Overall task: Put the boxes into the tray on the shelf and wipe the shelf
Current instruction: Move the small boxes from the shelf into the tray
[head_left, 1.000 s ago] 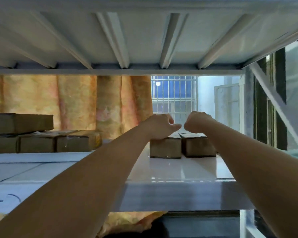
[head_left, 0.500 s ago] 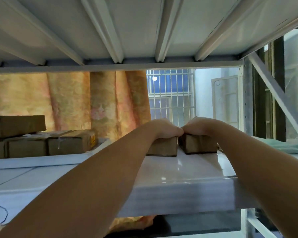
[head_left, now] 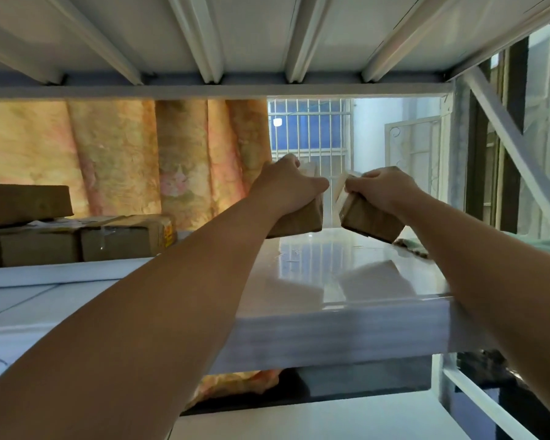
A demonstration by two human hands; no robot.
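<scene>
**Two boxes lifted from a shelf.** The left hand [head_left: 286, 188] and right hand [head_left: 382, 189] each grasp one small box from above, fingers curled over its top. The left box [head_left: 302, 221] and right box [head_left: 369, 223] hang just above the glossy white shelf [head_left: 331, 281], toward its back right, side by side but apart. Each long axis runs away from the viewer, with a short end face toward the camera. The right box leans, its pale taped top turned toward its neighbour. Half a second earlier both lay flat on the shelf under the hands. Both are brown cardboard. Stacked boxes [head_left: 121, 238] sit well apart at the left.
</scene>
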